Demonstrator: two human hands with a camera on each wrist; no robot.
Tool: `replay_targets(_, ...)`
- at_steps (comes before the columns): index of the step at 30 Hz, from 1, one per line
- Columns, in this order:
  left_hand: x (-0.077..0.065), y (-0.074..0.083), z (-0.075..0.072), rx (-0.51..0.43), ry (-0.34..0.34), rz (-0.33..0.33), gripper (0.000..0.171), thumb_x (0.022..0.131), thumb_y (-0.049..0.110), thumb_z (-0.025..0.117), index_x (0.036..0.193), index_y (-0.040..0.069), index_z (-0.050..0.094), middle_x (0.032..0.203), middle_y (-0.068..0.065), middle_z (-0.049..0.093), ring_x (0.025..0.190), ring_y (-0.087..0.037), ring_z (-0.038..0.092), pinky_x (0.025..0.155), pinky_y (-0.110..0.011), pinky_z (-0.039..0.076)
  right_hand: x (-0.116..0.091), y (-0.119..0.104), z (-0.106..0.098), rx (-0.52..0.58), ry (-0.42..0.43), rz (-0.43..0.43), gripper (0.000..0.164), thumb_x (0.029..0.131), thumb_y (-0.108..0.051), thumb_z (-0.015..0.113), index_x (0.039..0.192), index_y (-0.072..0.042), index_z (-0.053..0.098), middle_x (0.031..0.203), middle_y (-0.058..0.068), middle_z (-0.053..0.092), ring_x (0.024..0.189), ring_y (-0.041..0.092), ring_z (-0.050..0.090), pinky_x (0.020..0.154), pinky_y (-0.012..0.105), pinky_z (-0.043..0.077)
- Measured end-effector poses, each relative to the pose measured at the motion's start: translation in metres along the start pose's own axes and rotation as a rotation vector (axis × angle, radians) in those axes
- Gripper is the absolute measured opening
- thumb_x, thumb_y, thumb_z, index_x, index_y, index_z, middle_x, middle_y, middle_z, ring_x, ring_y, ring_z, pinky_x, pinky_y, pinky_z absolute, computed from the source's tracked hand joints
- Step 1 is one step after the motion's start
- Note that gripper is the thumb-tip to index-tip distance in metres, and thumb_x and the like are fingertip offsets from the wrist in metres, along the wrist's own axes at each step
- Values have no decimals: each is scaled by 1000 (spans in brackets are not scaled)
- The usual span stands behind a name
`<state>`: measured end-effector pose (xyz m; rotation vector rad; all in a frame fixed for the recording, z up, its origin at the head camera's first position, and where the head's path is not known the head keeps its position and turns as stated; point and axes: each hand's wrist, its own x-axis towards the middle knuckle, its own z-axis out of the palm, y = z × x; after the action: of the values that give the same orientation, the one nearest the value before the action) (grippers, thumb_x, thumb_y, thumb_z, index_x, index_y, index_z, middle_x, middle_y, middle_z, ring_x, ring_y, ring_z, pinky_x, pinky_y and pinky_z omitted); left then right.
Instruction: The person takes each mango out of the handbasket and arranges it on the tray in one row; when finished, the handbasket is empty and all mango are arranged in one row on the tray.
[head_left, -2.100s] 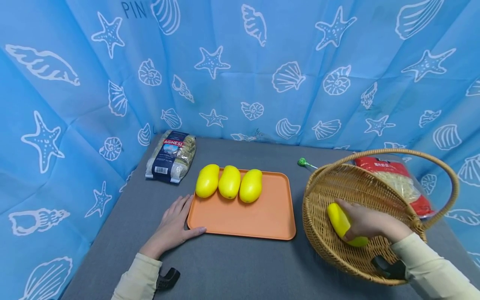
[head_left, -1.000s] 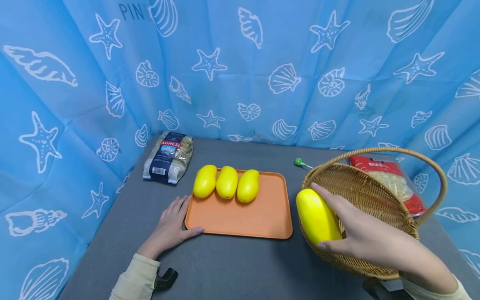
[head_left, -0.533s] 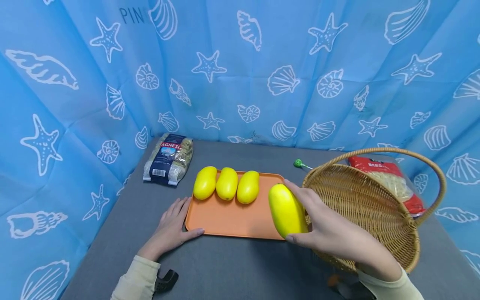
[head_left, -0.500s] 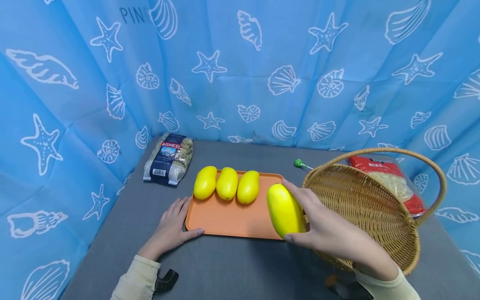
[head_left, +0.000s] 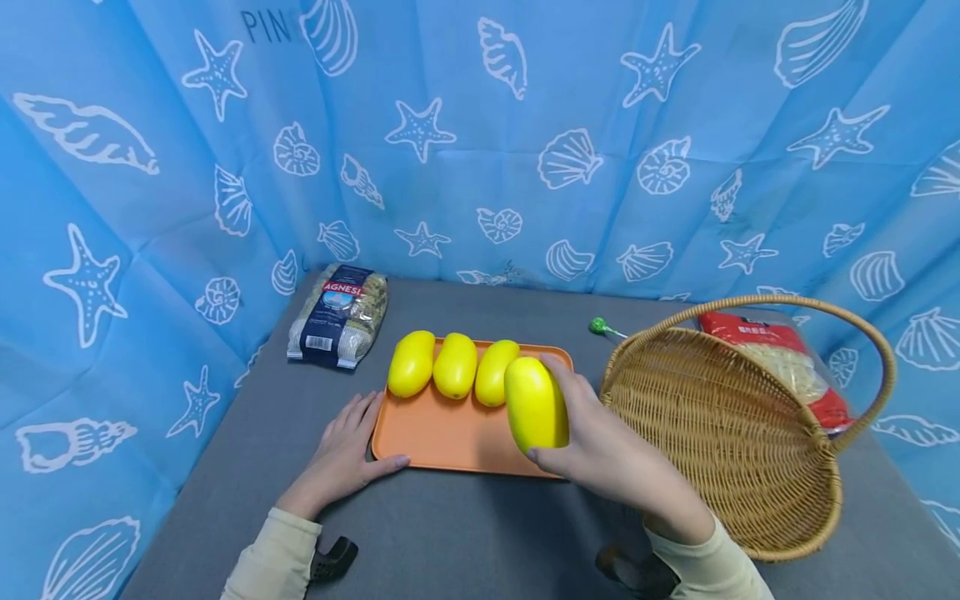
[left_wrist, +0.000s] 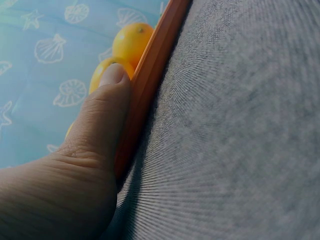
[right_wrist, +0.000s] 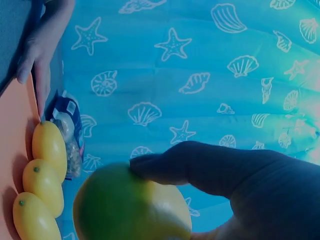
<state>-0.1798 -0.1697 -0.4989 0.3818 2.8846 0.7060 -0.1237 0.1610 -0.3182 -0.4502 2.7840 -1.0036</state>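
My right hand grips a yellow mango above the right part of the orange tray. In the right wrist view, the thumb and fingers curve round this mango; its lower part is cut off by the frame. Three more mangoes lie side by side along the tray's back left: a left one, a middle one and a right one, which the held mango partly overlaps. My left hand rests at the tray's front left corner, fingers straight along its side and thumb against its front edge.
A wicker basket with a tall handle stands right of the tray. Behind it lies a red and clear bag. A green lollipop is left of the basket; an AGNESI pasta bag lies back left. A blue curtain encloses the table.
My right hand has lifted the mango out of the basket and carried it left until it is over the tray, close to the other mangoes. The left hand has stayed in place.
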Motion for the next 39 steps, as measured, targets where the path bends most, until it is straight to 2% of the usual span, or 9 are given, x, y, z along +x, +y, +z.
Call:
replay_targets(5,0,-1,1,8,1,3,111,74,81,52,155,14,15,158,-14,20,145,-36,12,111,-64,16,10,5,7,32,36,46,92,78,-21,75,149,-10,18,129,22,40,91,26,52,70,34,47)
replay_targets(11,0,0,1,2,1,4,110,75,79,54,155,14,14,158,-15,19,145,-37,12,110,-64,16,21,11,15,-4,73,140,94,78,-24,73,152,-12,16,131,23,38,88,26,53,68,33,47)
replay_targets(18,0,1,0,1,-4,1,110,75,79,53,155,15,14,158,-14,19,145,-36,11,111,-64,16,36,23,23,-34,157,212,98,80,-20,72,154,-11,8,141,29,24,90,32,56,72,38,50)
replay_targets(22,0,1,0,5,-5,4,110,74,80,53,155,16,13,159,-14,19,145,-36,11,111,-64,16,44,31,30,-63,185,250,97,80,-18,71,154,-7,9,141,31,25,90,36,57,72,42,50)
replay_targets(29,-1,2,-3,0,-4,0,110,75,78,54,155,14,14,158,-15,20,145,-37,12,110,-65,16,57,41,45,-102,243,286,96,80,-18,68,151,2,8,139,35,26,100,44,53,82,51,48)
replay_targets(34,-1,2,-3,0,-12,-10,111,74,79,54,155,14,14,158,-14,19,145,-37,11,111,-64,15,67,49,55,-88,281,345,99,79,-20,69,150,4,5,139,36,26,107,48,51,85,54,47)
replay_targets(39,-1,1,-2,6,-8,-6,111,74,81,52,155,14,14,158,-14,19,145,-36,11,111,-63,16,74,57,62,-54,301,374,94,76,-18,68,148,4,12,137,34,31,107,48,49,85,53,46)
